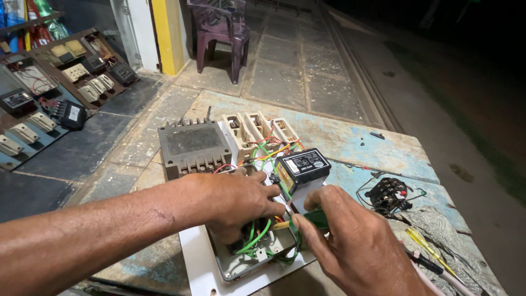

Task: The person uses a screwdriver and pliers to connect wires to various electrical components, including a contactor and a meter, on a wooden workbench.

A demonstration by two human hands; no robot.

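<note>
My left hand (pixel 233 203) rests on the open white electrical panel box (pixel 197 263), fingers curled among green, red and yellow wires (pixel 257 235). My right hand (pixel 356 246) grips a green-handled screwdriver (pixel 313 218), its tip pointing into the wiring below a black relay unit (pixel 302 167) with a light label. A grey contactor block (pixel 192 148) and three cream fuse holders (pixel 257 131) sit at the panel's far end.
A worn blue-painted table (pixel 372 145) carries a small black component (pixel 388 194) with wires and a yellow-handled tool (pixel 430 249) at right. Boards with switches and meters (pixel 49 104) lie on the floor at left. A purple plastic chair (pixel 222 33) stands behind.
</note>
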